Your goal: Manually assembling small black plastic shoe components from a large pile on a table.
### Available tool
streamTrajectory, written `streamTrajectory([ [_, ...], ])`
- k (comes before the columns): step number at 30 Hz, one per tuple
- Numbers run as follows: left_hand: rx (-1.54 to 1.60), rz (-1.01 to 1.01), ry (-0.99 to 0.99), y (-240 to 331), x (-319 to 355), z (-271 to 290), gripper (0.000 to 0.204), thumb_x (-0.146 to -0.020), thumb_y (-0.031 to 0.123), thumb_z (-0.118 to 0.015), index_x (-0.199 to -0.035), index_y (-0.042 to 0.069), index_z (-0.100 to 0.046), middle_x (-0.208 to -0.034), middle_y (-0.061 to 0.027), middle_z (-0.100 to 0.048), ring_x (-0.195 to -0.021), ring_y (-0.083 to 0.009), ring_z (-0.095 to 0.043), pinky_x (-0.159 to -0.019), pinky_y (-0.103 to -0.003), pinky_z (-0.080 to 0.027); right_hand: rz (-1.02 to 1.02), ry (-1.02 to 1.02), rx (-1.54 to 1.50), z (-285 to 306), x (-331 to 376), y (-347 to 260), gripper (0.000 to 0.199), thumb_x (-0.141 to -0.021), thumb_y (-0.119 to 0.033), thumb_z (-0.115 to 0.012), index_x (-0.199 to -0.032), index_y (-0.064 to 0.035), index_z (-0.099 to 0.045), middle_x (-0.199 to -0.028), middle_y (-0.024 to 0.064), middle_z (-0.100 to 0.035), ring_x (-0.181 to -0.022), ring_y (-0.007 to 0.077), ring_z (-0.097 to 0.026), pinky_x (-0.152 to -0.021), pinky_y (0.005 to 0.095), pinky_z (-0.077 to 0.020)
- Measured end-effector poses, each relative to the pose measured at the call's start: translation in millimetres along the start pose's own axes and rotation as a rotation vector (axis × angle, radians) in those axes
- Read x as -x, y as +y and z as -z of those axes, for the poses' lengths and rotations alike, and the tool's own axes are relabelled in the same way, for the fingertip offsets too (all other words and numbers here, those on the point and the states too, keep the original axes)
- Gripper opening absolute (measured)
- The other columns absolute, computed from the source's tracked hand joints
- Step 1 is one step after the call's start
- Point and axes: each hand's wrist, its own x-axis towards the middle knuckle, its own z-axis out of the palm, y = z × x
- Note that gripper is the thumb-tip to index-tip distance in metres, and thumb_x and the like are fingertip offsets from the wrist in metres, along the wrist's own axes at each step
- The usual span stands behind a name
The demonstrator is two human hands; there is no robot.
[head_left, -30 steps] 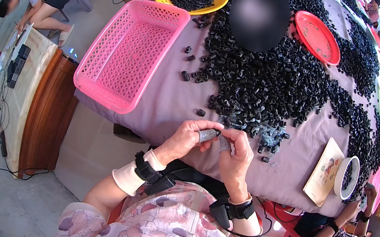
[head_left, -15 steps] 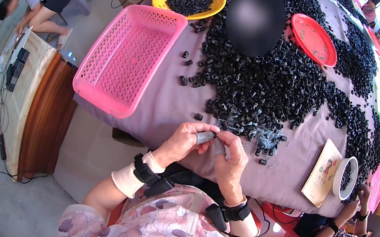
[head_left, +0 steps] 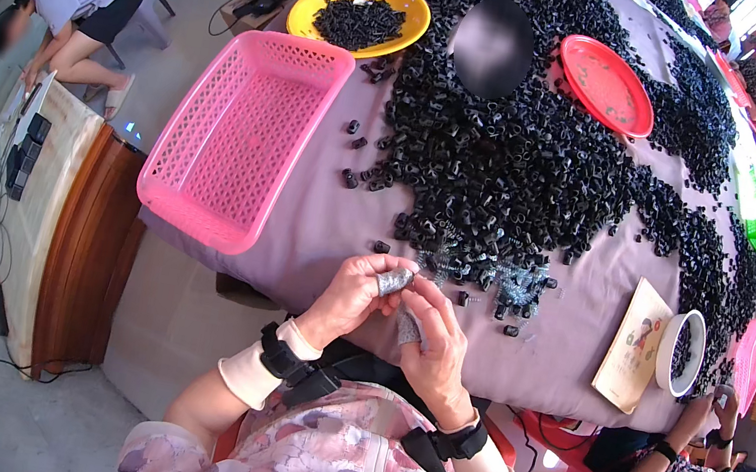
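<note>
Over the near edge of the cloth-covered table, my left hand (head_left: 350, 297) and my right hand (head_left: 433, 342) meet with fingers pinched together. Grey wrapping covers some of the fingers on both. Whatever lies between the fingertips is too small and hidden to make out. Just beyond them spreads a big heap of small black plastic pieces (head_left: 520, 175), with loose thin metal springs (head_left: 519, 286) at its near side. One stray black piece (head_left: 382, 248) lies close to my left fingertips.
Left stands a pink lattice basket (head_left: 247, 117); behind it, a yellow dish (head_left: 305, 18) holds thin black parts. A red plate (head_left: 607, 84) sits on the heap. At right are a booklet (head_left: 634, 344), a white bowl (head_left: 666, 353) and a co-worker's hand (head_left: 725, 408).
My right hand has turned and dropped slightly, its fingers now reaching toward the left fingertips. My left hand stays pinched. The whole view has shifted a little.
</note>
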Motion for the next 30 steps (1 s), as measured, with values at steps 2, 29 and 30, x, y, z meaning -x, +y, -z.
streamTrajectory([
  [2,-0.016,-0.006,0.008,-3,-2,1,0.022,-0.091,0.004,-0.048,-0.109,0.003,-0.061,-0.082,-0.0016,-0.062,-0.065,-0.0062,-0.056,-0.056,-0.019,-0.045,0.004,-0.026,-0.022,-1,0,1,0.047,-0.063,0.01,-0.051,-0.107,-0.0027,-0.061,-0.124,0.0179,-0.053,-0.108,0.0344,-0.057,-0.089,0.0373,-0.0477],
  [29,0.057,0.003,-0.075,0,-8,-1,0.016,-0.093,0.007,-0.049,-0.107,0.003,-0.057,-0.084,-0.0061,-0.063,-0.064,-0.0096,-0.057,-0.058,-0.022,-0.047,-0.499,0.06,-0.988,5,3,22,0.043,-0.083,0.01,-0.048,-0.125,0.0026,-0.05,-0.122,0.0103,-0.056,-0.113,0.0183,-0.054,-0.1,0.0302,-0.0387],
  [30,0.057,0.005,-0.077,0,-7,-1,0.016,-0.093,0.007,-0.049,-0.107,0.003,-0.057,-0.084,-0.0061,-0.063,-0.064,-0.0096,-0.057,-0.058,-0.022,-0.047,-0.492,0.07,-0.999,6,3,23,0.042,-0.084,0.009,-0.048,-0.125,0.0023,-0.051,-0.122,0.0105,-0.057,-0.112,0.0181,-0.054,-0.1,0.03,-0.0397],
])
